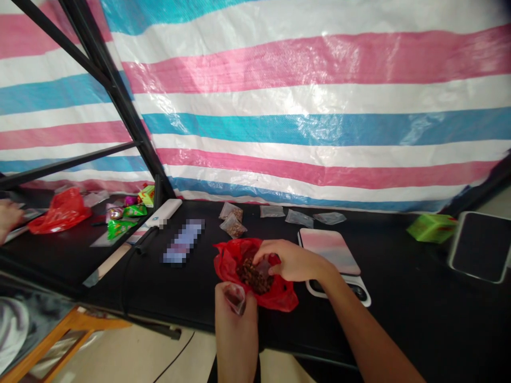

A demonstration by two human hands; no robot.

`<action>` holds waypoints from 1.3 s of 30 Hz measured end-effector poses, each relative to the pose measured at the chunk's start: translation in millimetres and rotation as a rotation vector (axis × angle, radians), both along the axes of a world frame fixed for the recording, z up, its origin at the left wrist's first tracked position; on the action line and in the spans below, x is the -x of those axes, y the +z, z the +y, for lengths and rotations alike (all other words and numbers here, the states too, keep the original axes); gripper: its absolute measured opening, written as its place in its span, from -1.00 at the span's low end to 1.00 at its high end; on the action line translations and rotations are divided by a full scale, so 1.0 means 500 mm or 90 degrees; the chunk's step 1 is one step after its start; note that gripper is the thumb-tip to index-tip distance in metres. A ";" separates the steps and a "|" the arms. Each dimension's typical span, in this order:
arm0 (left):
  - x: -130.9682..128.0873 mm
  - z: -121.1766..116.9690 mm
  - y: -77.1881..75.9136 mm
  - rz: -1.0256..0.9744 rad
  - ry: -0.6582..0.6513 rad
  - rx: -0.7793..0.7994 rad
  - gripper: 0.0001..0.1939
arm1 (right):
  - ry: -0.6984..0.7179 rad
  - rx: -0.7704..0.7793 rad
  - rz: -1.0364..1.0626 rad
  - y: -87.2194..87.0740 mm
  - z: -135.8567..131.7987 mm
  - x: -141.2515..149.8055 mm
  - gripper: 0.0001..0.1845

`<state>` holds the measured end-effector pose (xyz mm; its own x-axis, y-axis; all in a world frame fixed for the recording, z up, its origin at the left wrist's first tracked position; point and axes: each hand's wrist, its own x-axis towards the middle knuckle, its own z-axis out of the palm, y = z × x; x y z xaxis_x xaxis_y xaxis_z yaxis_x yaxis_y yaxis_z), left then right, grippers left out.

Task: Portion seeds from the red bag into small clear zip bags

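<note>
My left hand [236,306], at the table's front edge, is closed around a small clear plastic bag [235,299] whose mouth gapes open. Just beyond it lies an opened red plastic bag [230,260] with a heap of small brown bits [255,279] inside; their exact kind is too small to tell. My right hand [285,259] reaches into this red bag from the right, its fingers curled together over the heap. A translucent reddish shape shows by those fingertips, but what they grip is unclear.
A kitchen scale [331,252] stands right of the red bag. Behind are filled little bags [233,226] and flat clear bags [299,218]. Around them are a blurred phone-like rectangle [183,242], a power strip [164,213], a green box [431,227] and another person's hand [10,219].
</note>
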<state>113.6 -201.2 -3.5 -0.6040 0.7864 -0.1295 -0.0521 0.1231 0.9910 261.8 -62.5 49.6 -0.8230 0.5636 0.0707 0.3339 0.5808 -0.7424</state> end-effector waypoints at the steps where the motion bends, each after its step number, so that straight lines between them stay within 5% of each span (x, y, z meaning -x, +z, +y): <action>1: 0.001 0.001 0.001 -0.019 0.017 -0.013 -0.74 | 0.006 -0.004 -0.011 -0.002 0.000 0.001 -0.49; 6: 0.020 0.006 0.004 -0.092 0.068 -0.073 -0.70 | -0.005 -0.027 -0.044 -0.013 -0.005 0.015 -0.53; 11: 0.034 0.010 -0.005 -0.035 0.033 -0.049 -0.77 | -0.075 -0.090 -0.052 -0.016 -0.012 0.033 -0.59; 19: 0.041 0.020 -0.008 -0.044 -0.025 -0.102 -0.80 | -0.060 -0.158 0.002 -0.027 -0.019 0.056 -0.51; 28: 0.033 0.019 -0.016 -0.127 -0.036 -0.159 -0.61 | -0.086 -0.106 -0.030 -0.022 -0.010 0.038 -0.55; 36: 0.076 -0.019 0.010 -0.077 -0.146 -0.090 -0.65 | -0.092 -0.089 -0.004 -0.020 -0.004 0.035 -0.63; 39: 0.117 -0.037 0.045 0.030 -0.045 -0.027 -0.58 | -0.103 -0.085 -0.003 -0.019 0.003 0.029 -0.65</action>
<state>55.3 -219.8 19.0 -0.5519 0.8312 -0.0676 0.0015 0.0821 0.9966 247.1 -61.2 40.1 -0.7226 0.6747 0.1504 0.4344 0.6126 -0.6603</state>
